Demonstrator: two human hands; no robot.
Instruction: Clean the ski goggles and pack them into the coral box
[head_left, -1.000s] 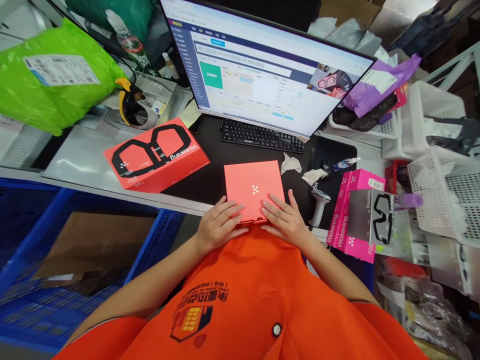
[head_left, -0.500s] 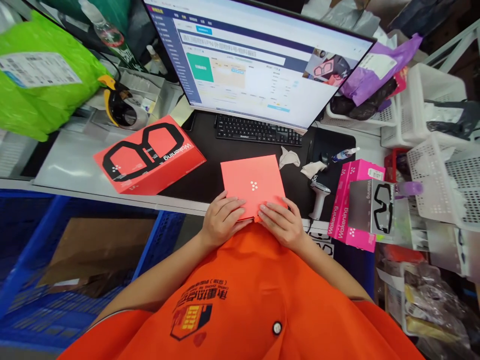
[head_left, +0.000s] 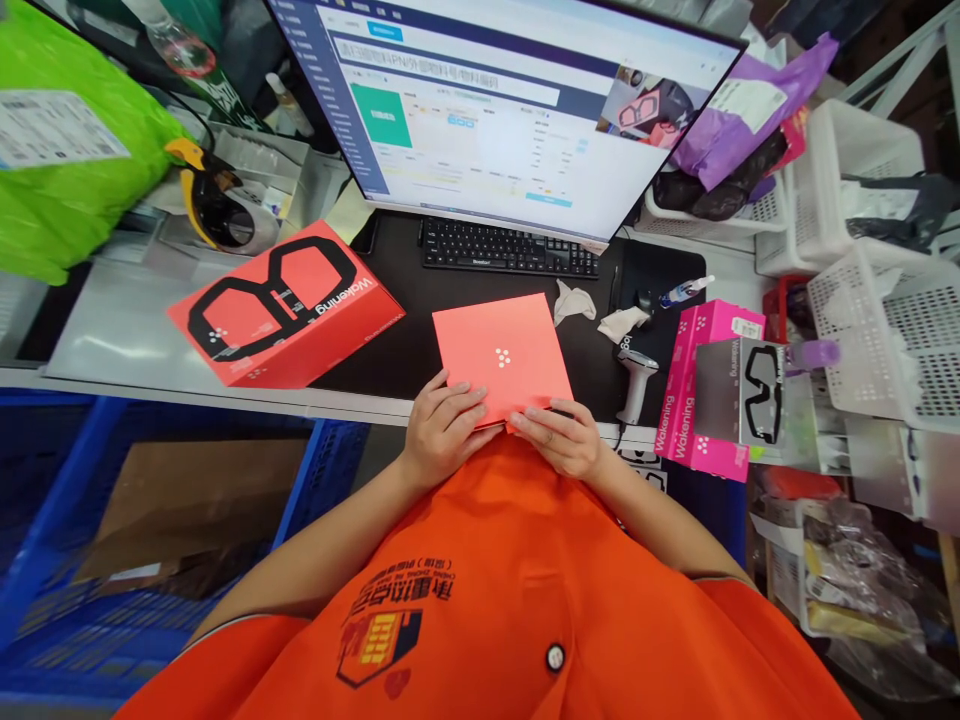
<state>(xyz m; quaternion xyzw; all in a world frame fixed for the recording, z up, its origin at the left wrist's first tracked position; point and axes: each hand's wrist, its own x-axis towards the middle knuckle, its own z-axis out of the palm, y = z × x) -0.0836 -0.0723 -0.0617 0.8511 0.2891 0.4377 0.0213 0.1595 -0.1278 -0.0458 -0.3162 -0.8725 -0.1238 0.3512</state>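
Observation:
A flat coral-coloured box (head_left: 501, 350) with a small white dot pattern lies at the desk's front edge, close against my orange shirt. Around its near left corner curl the fingers of my left hand (head_left: 448, 425). My right hand (head_left: 559, 438) grips the near right edge, fingers on top; both thumbs are mostly hidden below. Left of it, a larger red printed box (head_left: 285, 305) marked "Wakening" lies on the desk, touched by neither hand.
Behind the box stand a keyboard (head_left: 510, 247) and a monitor (head_left: 487, 110). On the right are a barcode scanner (head_left: 637, 385), crumpled tissues (head_left: 622, 323), pink boxes (head_left: 709, 390) and white baskets (head_left: 862, 340). A blue crate (head_left: 300, 480) sits below left.
The view has shifted slightly. My right hand's fingers have slid a little toward the box's near edge; both hands still hold the box.

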